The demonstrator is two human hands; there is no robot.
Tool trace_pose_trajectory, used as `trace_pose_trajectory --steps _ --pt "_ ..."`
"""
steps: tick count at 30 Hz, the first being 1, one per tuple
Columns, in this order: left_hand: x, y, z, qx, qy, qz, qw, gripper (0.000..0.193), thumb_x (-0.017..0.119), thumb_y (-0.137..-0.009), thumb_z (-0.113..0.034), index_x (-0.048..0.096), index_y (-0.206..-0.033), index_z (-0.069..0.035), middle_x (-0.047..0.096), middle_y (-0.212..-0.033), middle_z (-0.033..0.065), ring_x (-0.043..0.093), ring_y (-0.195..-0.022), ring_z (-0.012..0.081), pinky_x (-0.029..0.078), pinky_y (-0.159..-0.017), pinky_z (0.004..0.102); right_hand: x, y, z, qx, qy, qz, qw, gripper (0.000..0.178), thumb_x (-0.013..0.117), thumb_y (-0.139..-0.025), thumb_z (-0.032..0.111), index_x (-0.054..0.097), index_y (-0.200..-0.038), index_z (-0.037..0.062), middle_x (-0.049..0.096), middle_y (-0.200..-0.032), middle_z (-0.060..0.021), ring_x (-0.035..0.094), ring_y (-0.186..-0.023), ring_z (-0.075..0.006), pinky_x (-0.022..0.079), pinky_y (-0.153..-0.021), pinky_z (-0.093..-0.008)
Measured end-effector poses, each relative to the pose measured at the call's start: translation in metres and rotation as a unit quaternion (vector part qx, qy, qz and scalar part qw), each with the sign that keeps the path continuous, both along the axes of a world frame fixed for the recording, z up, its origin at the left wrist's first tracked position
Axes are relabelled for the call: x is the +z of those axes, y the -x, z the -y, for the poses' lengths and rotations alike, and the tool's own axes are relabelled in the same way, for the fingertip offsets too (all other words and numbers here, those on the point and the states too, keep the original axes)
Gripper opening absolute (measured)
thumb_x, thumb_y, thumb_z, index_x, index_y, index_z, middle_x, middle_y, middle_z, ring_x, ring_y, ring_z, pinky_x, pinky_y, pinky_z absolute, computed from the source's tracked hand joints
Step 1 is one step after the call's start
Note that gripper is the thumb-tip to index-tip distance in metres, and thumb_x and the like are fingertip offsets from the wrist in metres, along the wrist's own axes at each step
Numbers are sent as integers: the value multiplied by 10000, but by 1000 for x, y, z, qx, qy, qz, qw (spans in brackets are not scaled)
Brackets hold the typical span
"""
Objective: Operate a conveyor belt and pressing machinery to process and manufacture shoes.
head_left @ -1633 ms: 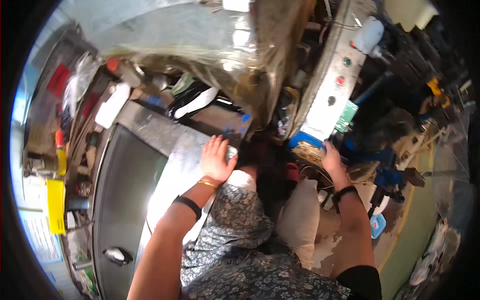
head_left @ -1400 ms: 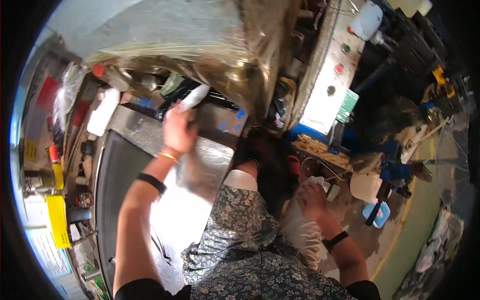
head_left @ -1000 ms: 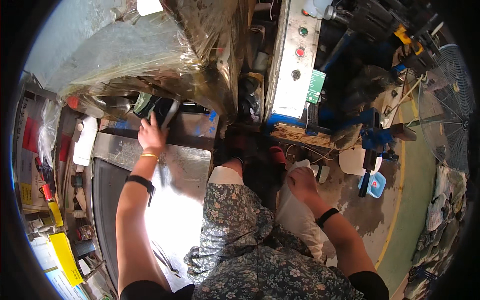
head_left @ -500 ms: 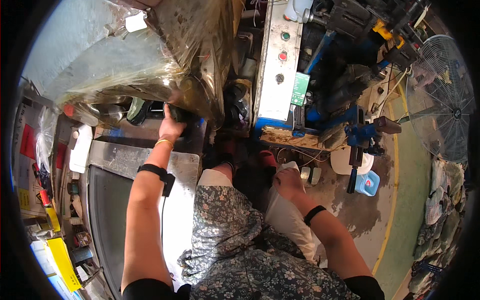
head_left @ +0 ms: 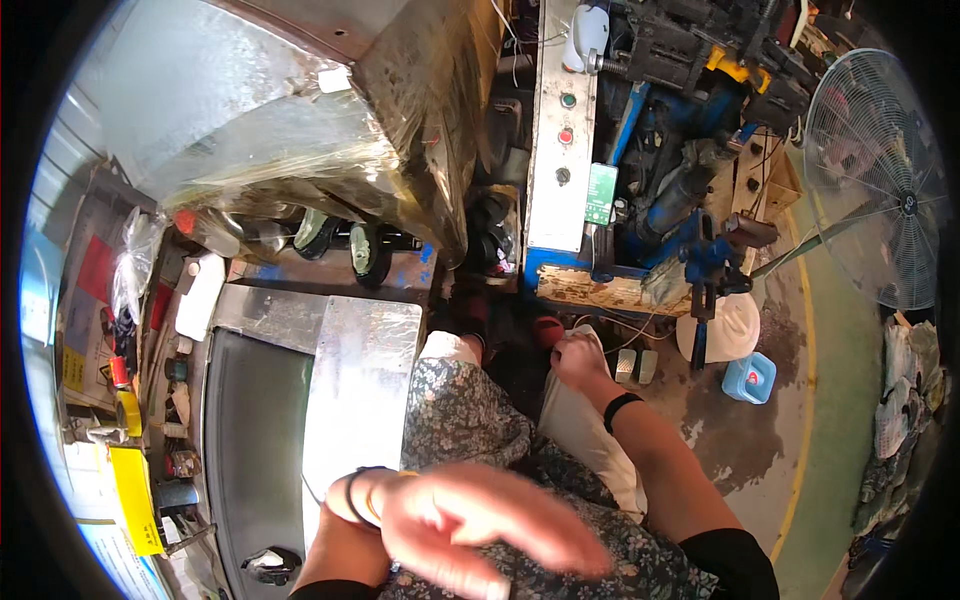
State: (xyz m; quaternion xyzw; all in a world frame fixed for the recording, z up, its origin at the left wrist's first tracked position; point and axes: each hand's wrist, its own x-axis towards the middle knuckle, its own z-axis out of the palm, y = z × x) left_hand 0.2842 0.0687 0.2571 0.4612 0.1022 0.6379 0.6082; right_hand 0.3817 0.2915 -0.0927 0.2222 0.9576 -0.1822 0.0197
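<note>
My left hand point(head_left: 470, 525) is raised close to the camera over my lap, slightly blurred, with thumb and fingers apart and nothing in them. My right hand point(head_left: 580, 362) rests on my right knee, fingers lying over the pale trouser cloth, holding nothing visible. Ahead on the left, a dark shoe-shaped piece point(head_left: 368, 256) with a pale green face stands on the ledge under a plastic-draped machine. A similar shoe-shaped piece point(head_left: 312, 234) sits to its left. Nearer me, a bright metal plate point(head_left: 365, 380) lies beside a dark belt point(head_left: 258, 430).
A control panel point(head_left: 563, 190) with buttons and a phone point(head_left: 600, 194) stands ahead, beside a blue press point(head_left: 690, 250). A large fan point(head_left: 880, 190) is at right. A light-blue tub point(head_left: 748, 378) sits on the floor. Shelves with a yellow box point(head_left: 135, 500) line the left.
My left hand has left the dark shoe-shaped piece under the draped machine and come back over my lap, fingers apart. My right hand stays on my knee. The whole view has shifted slightly.
</note>
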Motion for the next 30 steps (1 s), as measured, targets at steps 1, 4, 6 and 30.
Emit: trace_pose_trajectory --steps 1,4,6,30 --pt "9 -7 -3 -49 -69 2 996 420 653 -941 -165 567 -1274 76 622 -1182 240 626 -1093 361 522 -888 465 -1 -1 4 -12 -15 -41 999 195 615 -800 236 704 -760 68 686 -845 -123 629 -918 -321 475 -865 -459" --pt "22 -45 1 -101 -152 49 982 350 700 -889 -79 610 -1169 112 602 -1189 300 626 -1063 418 534 -867 489 -6 -6 8 -25 -53 -99 993 179 624 -776 212 689 -712 58 675 -785 -133 632 -889 -334 486 -826 -474" --pt "15 -74 11 -16 -234 121 965 329 682 -898 -74 615 -1160 113 609 -1173 291 623 -1072 424 532 -866 491 -11 -10 11 -25 -78 -116 990 172 625 -769 205 691 -707 59 676 -784 -132 632 -892 -335 486 -826 -475" --pt "63 -175 122 155 -272 108 944 859 522 -958 -534 314 -1439 146 393 -1424 372 391 -1366 442 336 -1112 572 -11 -17 92 73 -103 -107 986 181 587 -767 237 721 -730 122 712 -868 -94 655 -927 -282 481 -896 -423"
